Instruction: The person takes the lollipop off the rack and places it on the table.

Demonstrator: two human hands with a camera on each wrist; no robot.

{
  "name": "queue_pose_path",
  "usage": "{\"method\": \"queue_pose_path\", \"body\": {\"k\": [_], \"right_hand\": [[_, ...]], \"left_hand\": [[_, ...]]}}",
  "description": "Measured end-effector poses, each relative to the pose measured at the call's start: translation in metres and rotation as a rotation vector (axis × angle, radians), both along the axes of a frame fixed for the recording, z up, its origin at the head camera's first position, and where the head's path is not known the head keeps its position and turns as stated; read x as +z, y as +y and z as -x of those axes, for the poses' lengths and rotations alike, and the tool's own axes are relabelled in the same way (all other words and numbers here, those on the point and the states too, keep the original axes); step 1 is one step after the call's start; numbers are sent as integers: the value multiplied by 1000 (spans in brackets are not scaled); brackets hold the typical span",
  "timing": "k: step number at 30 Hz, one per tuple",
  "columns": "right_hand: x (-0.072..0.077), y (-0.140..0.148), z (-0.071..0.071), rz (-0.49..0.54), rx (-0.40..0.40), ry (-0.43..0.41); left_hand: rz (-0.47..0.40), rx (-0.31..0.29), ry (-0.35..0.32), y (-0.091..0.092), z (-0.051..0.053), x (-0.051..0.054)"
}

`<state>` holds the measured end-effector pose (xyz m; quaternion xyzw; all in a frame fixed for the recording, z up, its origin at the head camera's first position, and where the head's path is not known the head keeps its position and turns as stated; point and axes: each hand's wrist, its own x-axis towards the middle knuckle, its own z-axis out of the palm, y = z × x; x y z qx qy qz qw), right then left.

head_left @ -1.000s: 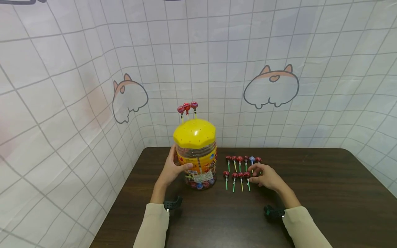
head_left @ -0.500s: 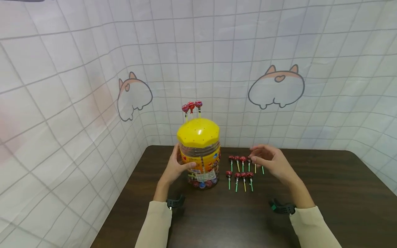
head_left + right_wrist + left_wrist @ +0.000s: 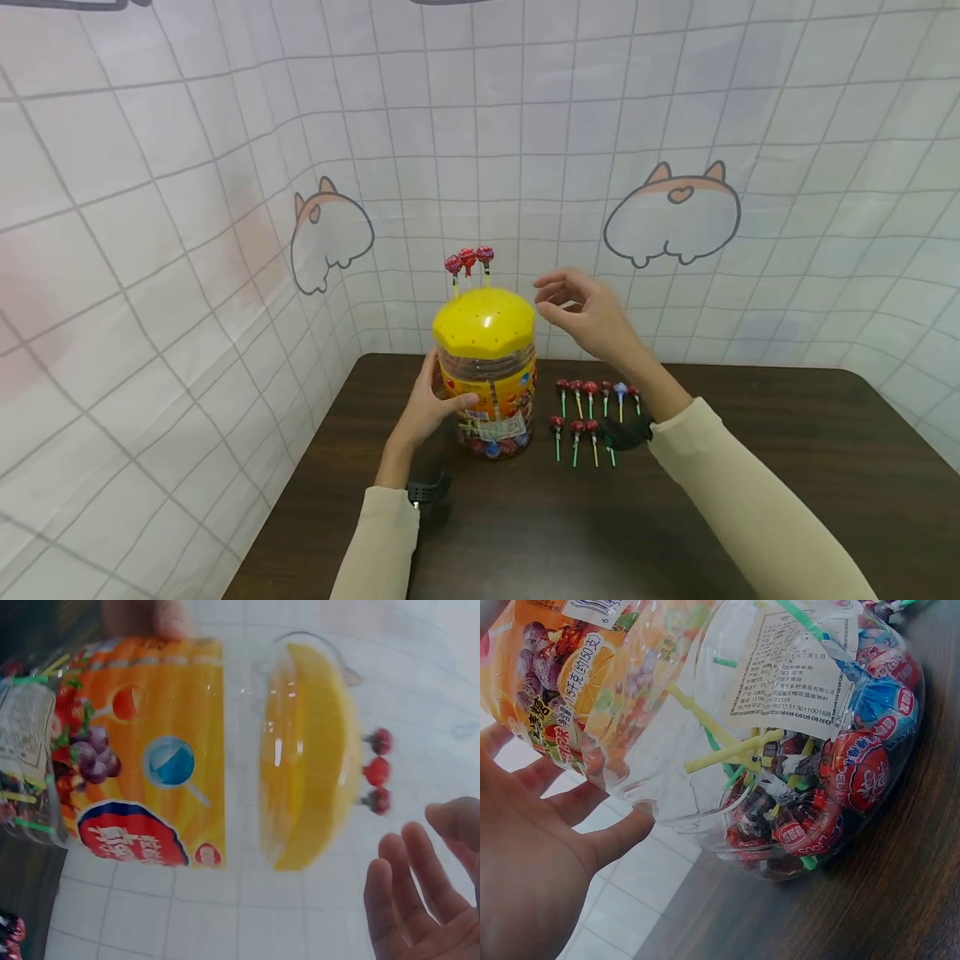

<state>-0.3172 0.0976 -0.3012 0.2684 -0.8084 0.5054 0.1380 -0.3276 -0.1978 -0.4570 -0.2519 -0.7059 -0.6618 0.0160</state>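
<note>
My left hand (image 3: 433, 410) holds the side of a clear lollipop jar (image 3: 491, 400), thumb in front and other fingers reaching round the left side. The jar stands on the table under a yellow lid (image 3: 484, 323) dotted with small holes. Three red-wrapped lollipops (image 3: 468, 260) stick up from the lid's back left. In the left wrist view, wrapped lollipops (image 3: 859, 769) fill the jar's bottom. To the right of the lid my right hand (image 3: 588, 317) is raised with loosely bent fingers. The right wrist view shows nothing between those fingers (image 3: 424, 877), apart from the lid.
Two rows of lollipops lie right of the jar: a back row (image 3: 591, 390) and a front row (image 3: 577, 427), partly behind the right wrist's black band (image 3: 628, 433). The dark wooden table (image 3: 525, 533) meets a white gridded cloth (image 3: 510, 192) at the back and left.
My right hand has moved from beside the lollipop rows up and left to the lid's right side. The left hand stays on the jar. The view has shifted slightly.
</note>
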Motion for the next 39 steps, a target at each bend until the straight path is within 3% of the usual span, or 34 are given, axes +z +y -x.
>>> {"method": "queue_pose_path", "body": {"k": [5,9,19,29,34,39], "right_hand": [[11,-27,29,-32,-14,15],[16,-42,46,-33,-52,-31],[14,-64,74,-30,-54,-87],[16,-73,76,-39,-78,-54],[24,-74,72,61,-92,-11],[36,-68,63,144,-46,38]], "left_hand": [[4,8,-5,1,1,-1],[1,3,-9,2,0,-1],[8,20,-25,3,-1,0],[6,16,-22,1,-2,1],[9,15,-17,1,-1,1],[18,18,-21,1,-2,1]]}}
